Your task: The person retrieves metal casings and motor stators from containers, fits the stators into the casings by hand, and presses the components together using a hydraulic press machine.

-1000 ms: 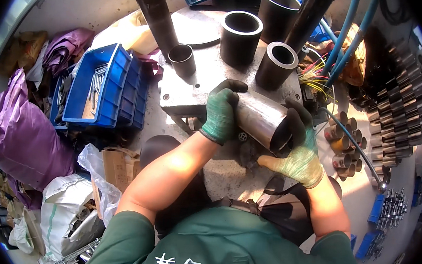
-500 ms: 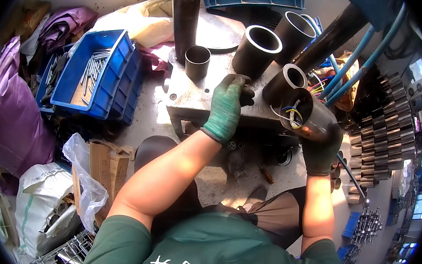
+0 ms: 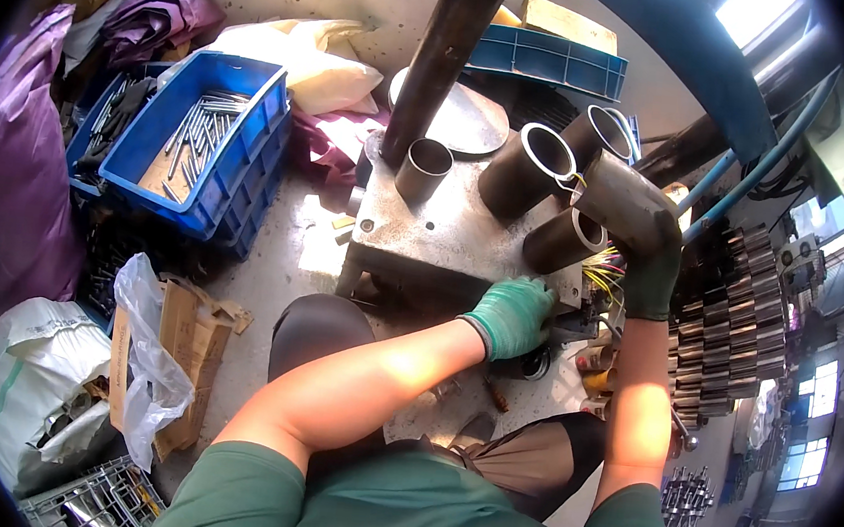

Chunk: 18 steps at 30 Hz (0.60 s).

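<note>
A dark metal tube is raised above the right end of the steel work table. My right hand, in a dark glove, is closed round its right end. A thin wire shows at the tube's left end. My left hand, in a green glove, is down at the table's front edge near the right corner. Its fingers are bent together; what they hold, if anything, is hidden. Nearest the raised tube stands a thick-walled sleeve, with a larger sleeve and another sleeve behind it. A short thin-walled ring stands farther left.
A dark post rises from the table's back left. Blue hoses and coloured wires are on the right, beside stacked metal cylinders. To the left, a blue crate holds metal rods. A cardboard box stands below it.
My left hand has moved right and nearer, from the table top to its front edge. My right hand has lifted and turned the tube, so its wire-filled mouth no longer faces me.
</note>
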Motion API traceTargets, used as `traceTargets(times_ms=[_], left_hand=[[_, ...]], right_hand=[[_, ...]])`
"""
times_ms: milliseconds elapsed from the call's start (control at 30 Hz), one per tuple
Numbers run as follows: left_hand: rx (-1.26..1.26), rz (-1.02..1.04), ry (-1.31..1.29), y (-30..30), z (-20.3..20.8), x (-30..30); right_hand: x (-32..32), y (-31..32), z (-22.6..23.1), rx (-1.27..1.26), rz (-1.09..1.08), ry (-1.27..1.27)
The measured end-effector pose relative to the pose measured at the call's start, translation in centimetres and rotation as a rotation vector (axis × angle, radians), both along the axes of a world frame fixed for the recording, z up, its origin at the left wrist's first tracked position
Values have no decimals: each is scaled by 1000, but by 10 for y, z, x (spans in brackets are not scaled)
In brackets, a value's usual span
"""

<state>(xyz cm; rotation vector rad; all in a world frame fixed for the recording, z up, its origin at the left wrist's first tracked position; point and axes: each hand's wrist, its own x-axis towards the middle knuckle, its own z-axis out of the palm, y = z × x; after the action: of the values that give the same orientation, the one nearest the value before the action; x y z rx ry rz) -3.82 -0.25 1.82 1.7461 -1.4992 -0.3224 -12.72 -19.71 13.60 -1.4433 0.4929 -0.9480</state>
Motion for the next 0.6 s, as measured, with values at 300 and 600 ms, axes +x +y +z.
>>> traceTargets(times_ms=[300, 600], left_hand=[[253, -230, -173, -7, -10, 1], [446, -343, -213, -1, 1, 1]], right_hand=[[94, -24, 50, -337, 53, 213], [160, -38, 86, -844, 93, 785]])
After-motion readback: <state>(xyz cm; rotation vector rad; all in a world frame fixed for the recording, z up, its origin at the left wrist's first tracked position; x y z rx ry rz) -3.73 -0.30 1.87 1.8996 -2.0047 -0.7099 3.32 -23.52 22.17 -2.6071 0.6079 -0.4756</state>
